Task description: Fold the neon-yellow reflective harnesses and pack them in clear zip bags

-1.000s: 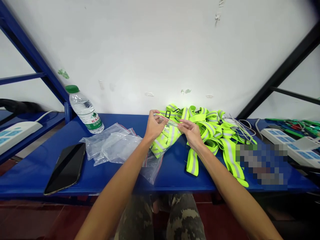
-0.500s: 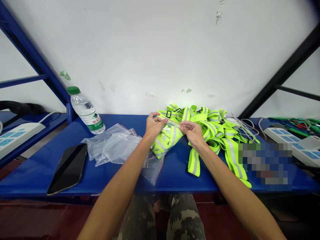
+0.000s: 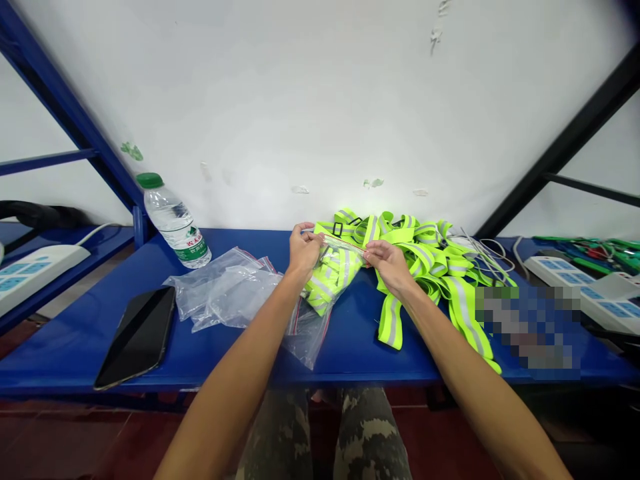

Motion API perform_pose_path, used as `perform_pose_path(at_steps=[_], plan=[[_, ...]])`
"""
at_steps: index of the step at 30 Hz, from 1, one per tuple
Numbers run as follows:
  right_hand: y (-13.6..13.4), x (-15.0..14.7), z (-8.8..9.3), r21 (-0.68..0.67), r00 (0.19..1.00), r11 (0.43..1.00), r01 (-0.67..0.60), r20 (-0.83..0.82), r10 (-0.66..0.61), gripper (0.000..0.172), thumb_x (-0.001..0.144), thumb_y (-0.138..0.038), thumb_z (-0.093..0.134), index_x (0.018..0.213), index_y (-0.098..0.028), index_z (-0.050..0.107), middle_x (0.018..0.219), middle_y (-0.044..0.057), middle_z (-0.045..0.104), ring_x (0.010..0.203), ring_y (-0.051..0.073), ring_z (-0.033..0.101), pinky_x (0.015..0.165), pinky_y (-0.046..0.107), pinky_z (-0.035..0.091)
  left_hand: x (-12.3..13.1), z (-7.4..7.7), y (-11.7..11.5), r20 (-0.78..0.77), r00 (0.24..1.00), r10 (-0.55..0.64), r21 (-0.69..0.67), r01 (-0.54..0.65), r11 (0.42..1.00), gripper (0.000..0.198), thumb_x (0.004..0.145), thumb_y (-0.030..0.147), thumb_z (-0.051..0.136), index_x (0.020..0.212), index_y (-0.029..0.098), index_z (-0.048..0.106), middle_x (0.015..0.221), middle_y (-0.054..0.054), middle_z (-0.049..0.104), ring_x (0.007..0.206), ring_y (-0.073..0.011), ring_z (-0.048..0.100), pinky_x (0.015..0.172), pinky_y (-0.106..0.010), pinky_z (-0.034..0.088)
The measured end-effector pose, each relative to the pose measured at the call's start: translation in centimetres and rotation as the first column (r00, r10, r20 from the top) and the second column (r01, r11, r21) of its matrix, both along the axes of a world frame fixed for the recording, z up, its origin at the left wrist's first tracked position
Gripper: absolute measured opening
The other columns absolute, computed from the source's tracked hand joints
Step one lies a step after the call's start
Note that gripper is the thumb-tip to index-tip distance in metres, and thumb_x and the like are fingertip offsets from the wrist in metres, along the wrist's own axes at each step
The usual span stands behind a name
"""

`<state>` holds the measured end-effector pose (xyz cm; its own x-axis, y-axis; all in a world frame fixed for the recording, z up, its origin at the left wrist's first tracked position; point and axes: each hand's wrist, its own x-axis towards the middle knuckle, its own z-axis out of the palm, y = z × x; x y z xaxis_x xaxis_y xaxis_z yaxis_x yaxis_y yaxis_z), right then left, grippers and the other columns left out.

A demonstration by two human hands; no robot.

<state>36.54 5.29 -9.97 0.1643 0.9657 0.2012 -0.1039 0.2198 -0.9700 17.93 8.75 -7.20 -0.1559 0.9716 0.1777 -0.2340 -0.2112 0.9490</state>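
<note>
My left hand (image 3: 303,249) and my right hand (image 3: 386,261) pinch the two ends of the red zip strip of a clear plastic bag (image 3: 334,273). A folded neon-yellow reflective strap sits inside that bag. The bag hangs a little above the blue shelf (image 3: 350,347). Behind and to the right of my hands lies a pile of loose neon-yellow reflective straps (image 3: 425,260), one strap end trailing toward the shelf's front edge.
A heap of empty clear zip bags (image 3: 225,290) lies left of my hands, with a black phone (image 3: 136,335) and a water bottle (image 3: 175,222) further left. White power strips sit at far left (image 3: 30,272) and far right (image 3: 590,287). White cables (image 3: 485,252) lie beside the pile.
My hands have drawn slightly apart along the bag's zip strip; the right hand shifted a little right. The bag with the strap inside stays between them.
</note>
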Motion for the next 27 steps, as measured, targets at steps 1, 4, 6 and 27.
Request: perform_pose_path(at_steps=[1, 4, 6, 27], plan=[[0.0, 0.0, 0.0, 0.015, 1.000, 1.000, 0.005, 0.011, -0.005, 0.044, 0.050, -0.041, 0.086, 0.078, -0.020, 0.059, 0.065, -0.002, 0.062, 0.059, 0.012, 0.055, 0.054, 0.026, 0.046, 0.0, -0.1, 0.0, -0.023, 1.000, 0.005, 0.019, -0.005, 1.000, 0.031, 0.071, 0.007, 0.058, 0.096, 0.020, 0.047, 0.056, 0.009, 0.053, 0.063, -0.0113, 0.063, 0.072, -0.024, 0.048], [0.0, -0.2, 0.0, 0.035, 1.000, 0.999, 0.020, 0.005, -0.020, 0.044, 0.051, -0.042, 0.086, 0.078, -0.021, 0.059, 0.066, -0.002, 0.062, 0.059, 0.012, 0.055, 0.053, 0.025, 0.045, 0.1, -0.3, 0.0, -0.110, 0.993, 0.044, 0.092, -0.034, 0.995, 0.027, 0.075, 0.011, 0.059, 0.098, 0.019, 0.049, 0.059, 0.008, 0.053, 0.060, -0.0114, 0.061, 0.064, -0.022, 0.046], [-0.2, -0.3, 0.0, 0.023, 1.000, 1.000, -0.001, -0.018, 0.001, 0.046, 0.053, -0.045, 0.086, 0.083, -0.021, 0.062, 0.072, -0.001, 0.065, 0.065, 0.013, 0.058, 0.058, 0.026, 0.048, 0.3, -0.5, -0.1, -0.149, 0.987, 0.067, 0.125, -0.048, 0.991, 0.025, 0.077, 0.014, 0.059, 0.100, 0.020, 0.049, 0.061, 0.008, 0.051, 0.057, -0.0110, 0.059, 0.060, -0.022, 0.044], [-0.3, 0.5, 0.3, -0.062, 0.983, 0.994, -0.088, 0.159, 0.097, 0.042, 0.072, -0.057, 0.073, 0.090, -0.019, 0.072, 0.078, 0.003, 0.071, 0.068, 0.018, 0.064, 0.054, 0.026, 0.050, -0.1, 0.2, -2.5, -0.927, 0.352, 0.129, 0.112, -0.066, 0.991, 0.064, 0.092, 0.065, 0.032, 0.064, 0.019, 0.066, 0.064, -0.014, 0.064, 0.079, -0.0320, 0.067, 0.078, -0.039, 0.047]])
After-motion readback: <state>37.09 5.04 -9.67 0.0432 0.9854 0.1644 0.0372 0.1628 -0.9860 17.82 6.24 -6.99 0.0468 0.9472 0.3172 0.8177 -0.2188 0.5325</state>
